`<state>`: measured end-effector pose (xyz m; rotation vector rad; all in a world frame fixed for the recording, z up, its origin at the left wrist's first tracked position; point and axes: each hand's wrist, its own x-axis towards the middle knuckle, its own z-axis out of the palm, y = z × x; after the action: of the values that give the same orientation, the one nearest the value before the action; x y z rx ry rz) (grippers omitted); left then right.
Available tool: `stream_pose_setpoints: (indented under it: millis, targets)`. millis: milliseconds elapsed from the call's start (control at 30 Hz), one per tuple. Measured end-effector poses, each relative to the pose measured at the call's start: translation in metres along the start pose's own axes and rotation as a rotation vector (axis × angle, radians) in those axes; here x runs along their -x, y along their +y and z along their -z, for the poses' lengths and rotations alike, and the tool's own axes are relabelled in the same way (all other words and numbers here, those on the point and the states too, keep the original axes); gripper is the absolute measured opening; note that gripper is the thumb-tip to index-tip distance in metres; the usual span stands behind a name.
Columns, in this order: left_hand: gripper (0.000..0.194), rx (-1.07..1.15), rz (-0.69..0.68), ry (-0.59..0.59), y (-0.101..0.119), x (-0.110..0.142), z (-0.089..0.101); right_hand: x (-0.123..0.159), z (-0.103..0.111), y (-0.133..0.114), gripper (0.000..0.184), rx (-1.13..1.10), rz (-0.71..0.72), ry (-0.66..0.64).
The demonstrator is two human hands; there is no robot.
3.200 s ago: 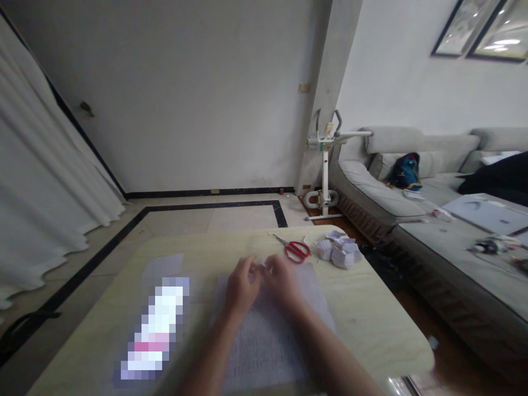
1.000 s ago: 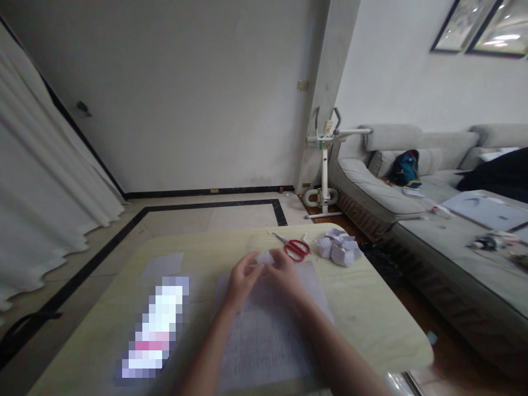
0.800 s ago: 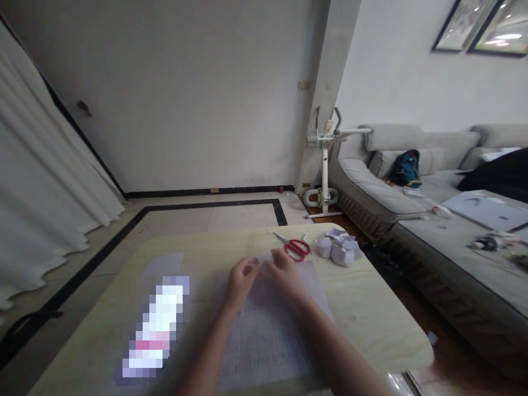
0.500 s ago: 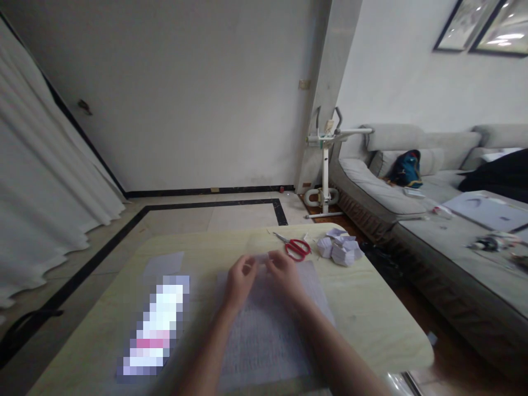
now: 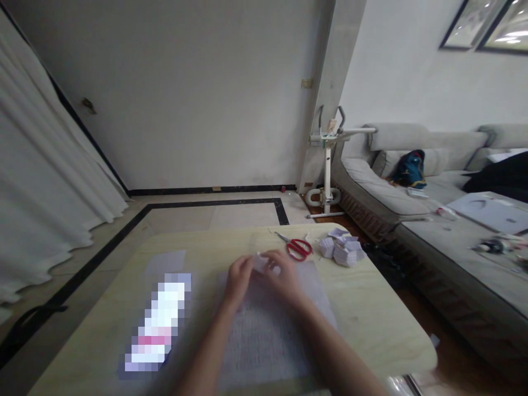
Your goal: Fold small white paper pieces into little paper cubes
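Observation:
Between my two hands is a small piece of white paper [image 5: 259,263], partly hidden by the fingers. My left hand [image 5: 239,279] pinches its left side. On the other side, the bent fingers of my right hand [image 5: 284,275] grip it too, slightly blurred. Both hands are above a large printed sheet [image 5: 264,344] that lies flat on the table. Just beyond my right hand lie scissors with red handles [image 5: 299,249], blades pointing to the far left. Several folded paper pieces [image 5: 341,247] sit in a cluster to the right of the scissors.
A pixelated bright phone-shaped object [image 5: 159,324] lies on the left of the wooden table [image 5: 383,319], with a pale paper piece [image 5: 167,260] behind it. Beyond the table's right edge stands a grey sofa [image 5: 429,253]. A white exercise machine [image 5: 327,170] is by the wall.
My right hand's fingers have shifted around the small paper, which now shows more and looks bent up between the hands. The view has turned slightly; the scissors and folded pieces lie as before.

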<state>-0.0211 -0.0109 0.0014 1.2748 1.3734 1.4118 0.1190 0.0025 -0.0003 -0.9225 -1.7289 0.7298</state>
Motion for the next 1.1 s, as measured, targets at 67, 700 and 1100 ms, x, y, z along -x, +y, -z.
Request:
stream_pose_setpoints:
  millis: [67,700,1100]
  targets:
    - [0.027,-0.036,-0.002,0.009,-0.0004,0.0001,-0.0007,0.0004,-0.0008,0.0015,0.036,0.028,-0.030,0.024]
    - [0.028,-0.248,-0.115,0.006,-0.0024,0.0058,-0.0058,0.0040,-0.0064,0.0026,0.008,0.032,-0.146,0.034]
    - [0.017,-0.402,-0.135,0.060,-0.0068,0.0066,-0.0036,0.0041,-0.0079,0.0012,0.006,0.077,-0.112,-0.009]
